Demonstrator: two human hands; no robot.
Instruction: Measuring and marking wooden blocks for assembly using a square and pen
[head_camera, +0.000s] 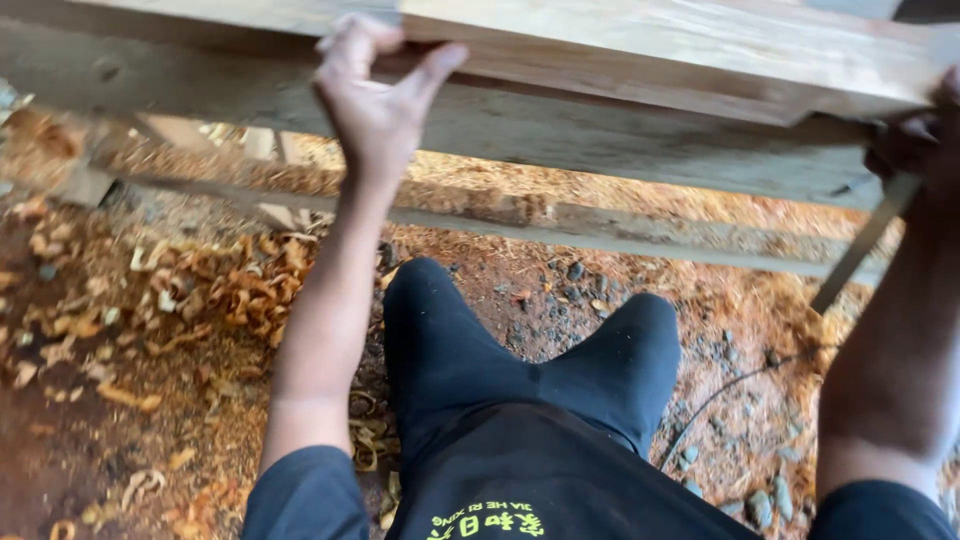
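- Plank (640, 55) of pale rough timber sits up at the top of my view, lying across the heavier grey beam (560, 130) under it, and both my hands are on it.
- My left hand (375, 100) is on the plank's near edge, fingers (355, 40) curled over the top and the thumb spread wide along the face: a hook, not a full clamp.
- My right hand (915, 135) is at the far right end, down at the underside. It's half out of frame and in shadow, so I can't tell how tightly those fingers are wrapped.
- Risk one, as I judge it: with the left grip this loose, the plank could slide or tip off the beam toward my knees (530, 350).
- Risk two: rough sawn edges mean splinters in bare fingers, or a pinch between plank and beam on the right.
- Risk three: a dark thin cable (735, 385) runs across the dirt floor (560, 290) by my right leg, and wood shavings (240, 290) litter the left. Either could snag or slip a foot.
- A slim slanting bar (860, 250) hangs below my right hand. I can't tell what it is.
- The count: one plank, one beam, one lower rail (560, 222), one cable, two hands, and shavings past counting.
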